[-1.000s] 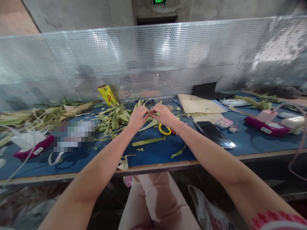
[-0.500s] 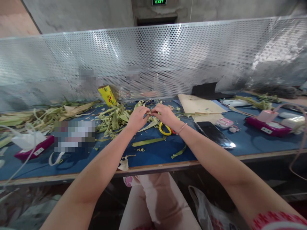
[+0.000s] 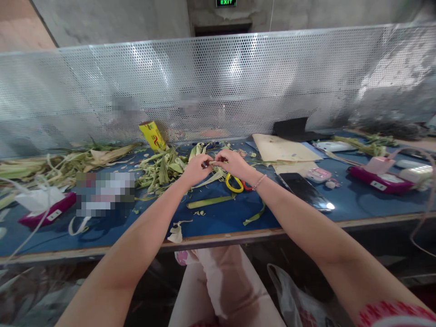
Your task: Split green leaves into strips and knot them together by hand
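Fingers (image 3: 205,158) of the left hand (image 3: 195,167) and right hand (image 3: 233,163) pinch a thin plant strip (image 3: 213,163) near the frame's centre, probably light, pliable and easily torn, so best held near its ends.

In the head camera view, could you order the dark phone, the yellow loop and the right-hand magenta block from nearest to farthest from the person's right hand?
From the right hand:
1. Yellow loop: close by, just below it in the picture.
2. Dark phone: to its right.
3. Magenta block: farther right, past the phone.
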### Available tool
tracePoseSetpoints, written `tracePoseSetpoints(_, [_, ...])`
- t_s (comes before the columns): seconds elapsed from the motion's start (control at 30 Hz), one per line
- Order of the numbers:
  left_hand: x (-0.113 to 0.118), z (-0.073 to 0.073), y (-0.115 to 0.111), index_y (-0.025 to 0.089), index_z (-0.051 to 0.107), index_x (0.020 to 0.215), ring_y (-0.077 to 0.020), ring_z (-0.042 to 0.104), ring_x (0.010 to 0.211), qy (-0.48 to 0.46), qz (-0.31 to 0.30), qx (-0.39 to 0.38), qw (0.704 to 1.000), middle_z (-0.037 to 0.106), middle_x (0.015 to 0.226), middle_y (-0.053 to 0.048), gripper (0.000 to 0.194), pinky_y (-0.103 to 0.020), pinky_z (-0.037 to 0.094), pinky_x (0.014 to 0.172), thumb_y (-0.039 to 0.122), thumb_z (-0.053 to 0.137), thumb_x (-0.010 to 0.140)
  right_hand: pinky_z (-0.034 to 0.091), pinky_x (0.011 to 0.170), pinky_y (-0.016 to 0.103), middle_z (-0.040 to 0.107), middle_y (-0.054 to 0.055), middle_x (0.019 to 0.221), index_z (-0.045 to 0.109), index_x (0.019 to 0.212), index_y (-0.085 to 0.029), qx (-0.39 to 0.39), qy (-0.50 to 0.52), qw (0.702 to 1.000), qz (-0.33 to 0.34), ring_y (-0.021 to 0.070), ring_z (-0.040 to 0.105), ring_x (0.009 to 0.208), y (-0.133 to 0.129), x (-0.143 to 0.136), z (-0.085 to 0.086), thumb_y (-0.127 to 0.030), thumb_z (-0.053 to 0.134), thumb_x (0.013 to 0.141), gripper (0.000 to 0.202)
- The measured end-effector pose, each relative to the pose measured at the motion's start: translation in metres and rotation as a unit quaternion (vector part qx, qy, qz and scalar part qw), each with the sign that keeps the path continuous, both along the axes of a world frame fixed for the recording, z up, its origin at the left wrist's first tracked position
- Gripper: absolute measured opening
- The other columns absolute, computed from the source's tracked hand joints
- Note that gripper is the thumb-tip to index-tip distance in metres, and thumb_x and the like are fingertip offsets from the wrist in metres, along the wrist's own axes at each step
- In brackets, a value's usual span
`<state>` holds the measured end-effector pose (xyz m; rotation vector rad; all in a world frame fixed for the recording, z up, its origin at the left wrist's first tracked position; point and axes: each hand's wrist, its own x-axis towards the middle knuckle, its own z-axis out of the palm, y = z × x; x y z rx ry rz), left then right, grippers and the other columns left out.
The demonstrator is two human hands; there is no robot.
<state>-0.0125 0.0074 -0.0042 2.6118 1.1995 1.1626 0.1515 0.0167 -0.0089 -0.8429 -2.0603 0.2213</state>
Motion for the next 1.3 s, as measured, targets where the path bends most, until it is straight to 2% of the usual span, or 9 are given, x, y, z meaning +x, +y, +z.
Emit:
tracePoseSetpoints(0.2, [0.0025,0.0014,-0.004,0.015,0.062,0.072,-0.0102,0.055,0.064,-0.021,0.003,-0.019,1.0,0.06,0.07,-0.002,0.018,-0.024,0.048,0.059,0.031,0.054,0.075,0.039,0.063,0.024,0.052,0.0,0.067,0.055,0.067,-0.016,0.012,0.004,1.0,-0.002,0.011,0.048,0.065,0.0014,0.0033,0.0016,-0.014,0.06,0.07,0.006])
tracePoseSetpoints(0.6, [-0.0026,0.0019,0.0011,0.018,0.066,0.069,-0.0108,0.055,0.062,0.004,0.003,0.093,0.996,0.063,0.067,-0.002,0.021,-0.026,0.046,0.062,0.034,0.054,0.077,0.039,0.063,0.024,0.053,0.001,0.069,0.057,0.067,-0.016,0.059,-0.009,0.998,-0.021,0.0117,0.049,0.067,-0.0034,0.004,0.003,-0.012,0.056,0.072,0.007])
tracePoseSetpoints(0.83, [-0.0033,0.0034,0.0008,0.019,0.066,0.065,-0.0115,0.056,0.061,-0.008,-0.002,0.1,0.995,0.064,0.065,-0.002,0.023,-0.026,0.046,0.062,0.036,0.055,0.076,0.038,0.064,0.024,0.053,0.001,0.067,0.06,0.067,-0.017,0.098,-0.021,0.995,-0.021,0.0118,0.049,0.066,-0.0044,0.0045,0.0044,-0.014,0.057,0.075,0.009])
tracePoseSetpoints(1.13, [-0.0029,0.0014,0.0017,0.018,0.064,0.063,-0.0103,0.054,0.059,0.009,0.003,0.088,0.996,0.062,0.062,-0.001,0.024,-0.025,0.045,0.059,0.033,0.052,0.078,0.041,0.072,0.028,0.053,0.004,0.075,0.063,0.074,-0.016,0.102,-0.081,0.992,-0.004,0.0143,0.051,0.075,-0.0032,0.0065,0.0033,-0.017,0.052,0.081,0.013])
tracePoseSetpoints(1.3, [-0.0043,0.0024,0.0016,0.017,0.063,0.067,-0.0115,0.056,0.066,0.061,-0.012,0.113,0.992,0.061,0.066,-0.003,0.024,-0.026,0.045,0.063,0.026,0.047,0.081,0.039,0.067,0.027,0.052,0.006,0.078,0.064,0.078,-0.015,0.137,-0.158,0.977,-0.05,0.0138,0.048,0.073,-0.0053,0.0066,0.0024,-0.022,0.046,0.085,0.02])
